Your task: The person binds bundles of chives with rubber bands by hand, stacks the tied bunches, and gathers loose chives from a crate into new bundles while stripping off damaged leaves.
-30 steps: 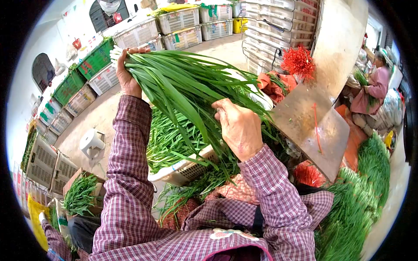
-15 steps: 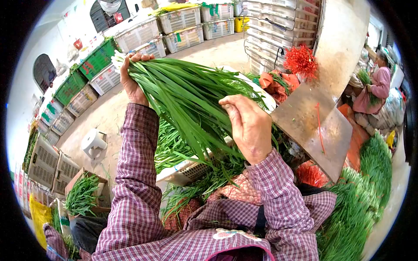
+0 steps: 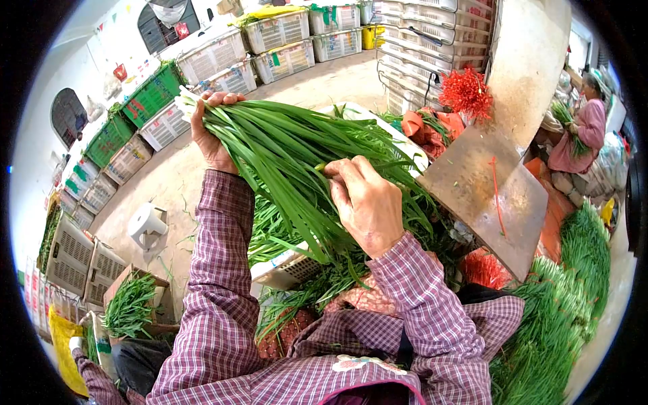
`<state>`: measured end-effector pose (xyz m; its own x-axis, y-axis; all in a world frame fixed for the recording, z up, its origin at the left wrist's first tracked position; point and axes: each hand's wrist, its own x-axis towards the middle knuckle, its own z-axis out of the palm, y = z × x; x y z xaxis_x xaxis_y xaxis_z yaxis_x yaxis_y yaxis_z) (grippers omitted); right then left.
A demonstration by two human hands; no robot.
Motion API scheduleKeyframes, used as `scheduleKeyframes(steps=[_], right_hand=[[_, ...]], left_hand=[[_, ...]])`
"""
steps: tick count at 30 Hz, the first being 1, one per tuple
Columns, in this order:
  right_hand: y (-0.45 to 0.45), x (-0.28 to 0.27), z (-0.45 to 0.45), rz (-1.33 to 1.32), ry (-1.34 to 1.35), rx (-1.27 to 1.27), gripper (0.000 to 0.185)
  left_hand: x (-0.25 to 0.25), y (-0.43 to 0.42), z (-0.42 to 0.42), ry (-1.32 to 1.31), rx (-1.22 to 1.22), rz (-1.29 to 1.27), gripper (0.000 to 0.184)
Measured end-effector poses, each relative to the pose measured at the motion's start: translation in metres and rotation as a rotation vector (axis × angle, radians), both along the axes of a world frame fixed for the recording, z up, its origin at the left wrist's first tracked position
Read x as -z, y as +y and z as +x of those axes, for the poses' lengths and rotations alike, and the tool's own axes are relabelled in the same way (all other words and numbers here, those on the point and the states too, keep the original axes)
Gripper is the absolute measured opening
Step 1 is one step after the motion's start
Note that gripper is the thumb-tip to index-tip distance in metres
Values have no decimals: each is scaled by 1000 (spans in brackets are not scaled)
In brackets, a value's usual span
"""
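Observation:
My left hand (image 3: 213,135) is wrapped around the pale stem end of a bunch of garlic chives (image 3: 290,145). The long flat green leaves fan out to the right and droop. Over the middle of the leaves, my right hand (image 3: 369,202) is closed in a pinch, with a small yellowish leaf tip (image 3: 320,167) showing at its fingertips. Below the bunch stands a white plastic crate (image 3: 290,268) heaped with more loose chives (image 3: 273,229). Some leaves hang over its near side toward my lap.
A metal board (image 3: 482,196) with a red tie (image 3: 497,196) on it lies to the right. Red ties (image 3: 466,93) hang in a bundle behind it. Bundled chives (image 3: 540,337) lie at lower right. Stacked crates (image 3: 280,61) line the back; a co-worker (image 3: 584,128) sits at far right.
My right hand has moved left and slightly down along the leaves, and a yellowish tip now shows at its fingers. My left hand has shifted slightly right and down with the bunch.

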<state>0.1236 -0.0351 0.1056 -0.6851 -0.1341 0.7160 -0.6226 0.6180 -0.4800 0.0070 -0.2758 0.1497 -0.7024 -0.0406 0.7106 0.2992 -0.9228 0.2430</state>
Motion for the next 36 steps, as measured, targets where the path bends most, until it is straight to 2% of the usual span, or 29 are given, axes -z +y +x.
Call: scheduleKeyframes(steps=[3, 9, 12, 15, 19, 20, 21, 24, 26, 29, 33, 36], right_hand=[[0, 4, -3, 0, 41, 3, 19], [-2, 6, -8, -86, -41, -52, 32], [-4, 8, -11, -125, -61, -96, 27], [-2, 15, -16, -48, 62, -93, 10], [11, 6, -14, 6, 105, -45, 4], [17, 0, -13, 37, 97, -29, 5], [22, -6, -12, 68, 92, -17, 5], [39, -25, -11, 181, 105, -26, 6], [48, -35, -7, 158, 20, -58, 5], [67, -50, -1, 204, 42, -11, 4], [111, -73, 11, 181, -12, 119, 6], [130, -76, 22, 285, -231, 31, 13]], left_hand=[[0, 4, 2, 3, 76, 17, 16], [3, 8, 6, -31, 48, -1, 18], [4, 9, 6, -47, 24, -16, 18], [4, 10, 6, -60, 14, -42, 17], [4, 12, 9, -117, 7, -130, 20], [4, 14, 11, -130, 4, -159, 21], [3, 17, 13, -155, -128, -225, 22], [5, 20, 10, -167, -191, -388, 26], [6, 26, 10, -199, -208, -405, 28], [9, 30, 6, -173, -232, -516, 30], [17, 22, 0, -273, -263, -479, 28], [20, 19, 0, -246, -177, -393, 19]])
